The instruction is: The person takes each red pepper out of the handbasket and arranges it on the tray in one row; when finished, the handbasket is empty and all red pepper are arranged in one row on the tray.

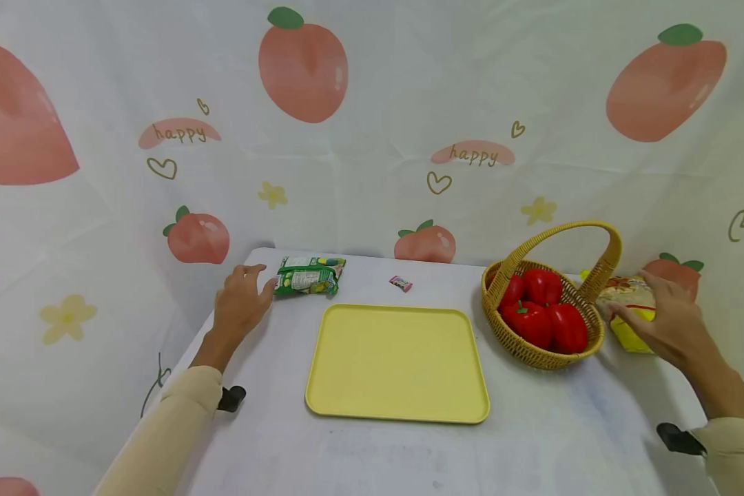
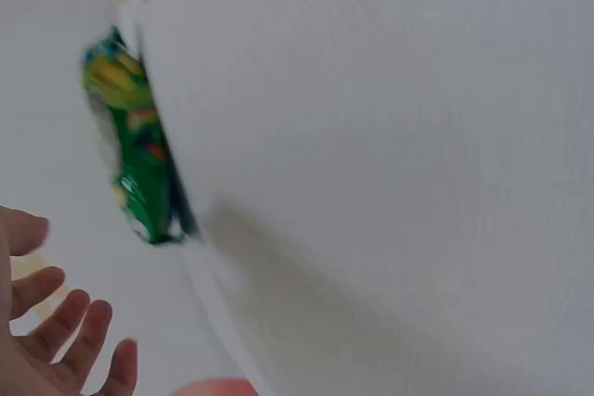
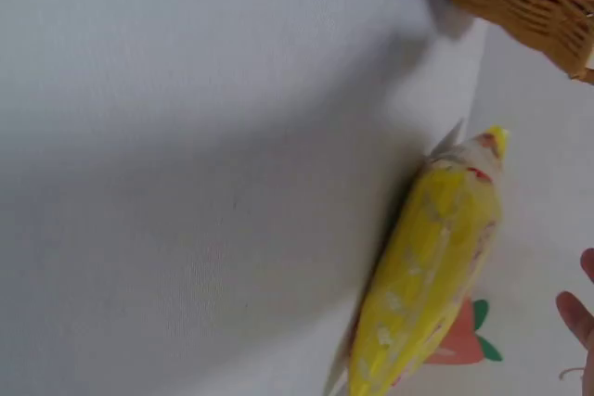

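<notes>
My left hand (image 1: 242, 303) is spread beside the left end of a green snack bag (image 1: 308, 275); in the left wrist view the fingers of the hand (image 2: 60, 331) hang apart from the bag (image 2: 139, 141). On the right, my other hand (image 1: 678, 320) hovers with parted fingers at a yellow bag (image 1: 632, 331), partly covering it in the head view. The right wrist view shows a gap between that yellow bag (image 3: 418, 275) and the few visible fingertips (image 3: 577, 317). Neither hand holds anything.
A yellow tray (image 1: 398, 365) lies mid-table. Behind it is a small wrapped candy (image 1: 401, 283). Between tray and yellow bag stands a wicker basket (image 1: 542, 357) with a tall handle and several red peppers (image 1: 527, 322). A fruit-print cloth (image 1: 372, 138) hangs behind the table.
</notes>
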Demonstrator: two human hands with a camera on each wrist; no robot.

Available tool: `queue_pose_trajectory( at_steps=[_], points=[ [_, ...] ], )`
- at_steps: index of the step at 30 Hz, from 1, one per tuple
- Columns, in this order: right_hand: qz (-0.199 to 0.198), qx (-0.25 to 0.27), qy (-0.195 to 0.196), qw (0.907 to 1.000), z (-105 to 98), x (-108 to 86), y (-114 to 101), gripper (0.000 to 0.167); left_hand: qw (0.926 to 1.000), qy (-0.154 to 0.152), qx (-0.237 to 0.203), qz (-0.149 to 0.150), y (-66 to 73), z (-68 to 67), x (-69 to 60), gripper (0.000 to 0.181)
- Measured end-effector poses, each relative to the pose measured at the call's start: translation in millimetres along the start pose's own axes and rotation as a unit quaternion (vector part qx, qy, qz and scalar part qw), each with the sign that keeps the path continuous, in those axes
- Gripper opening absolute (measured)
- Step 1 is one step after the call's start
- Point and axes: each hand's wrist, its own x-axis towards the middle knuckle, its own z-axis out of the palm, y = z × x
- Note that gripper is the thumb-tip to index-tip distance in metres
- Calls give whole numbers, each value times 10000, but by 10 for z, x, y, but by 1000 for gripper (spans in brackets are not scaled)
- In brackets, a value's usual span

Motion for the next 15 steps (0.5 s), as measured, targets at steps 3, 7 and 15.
queue_pose_trajectory(
  at_steps=[3,7,15],
  points=[
    [-38,192,244,9995,-26,-77,-67,84,9966,-225,-792,-101,88,-26,-75,51],
    [-159,422,471,9979,-53,-147,-179,77,9789,-1215,-1616,-287,201,-75,-198,58],
    [-271,752,208,9966,-65,-176,-445,68,9445,-2296,-2255,-653,409,30,-468,58]
  ],
)
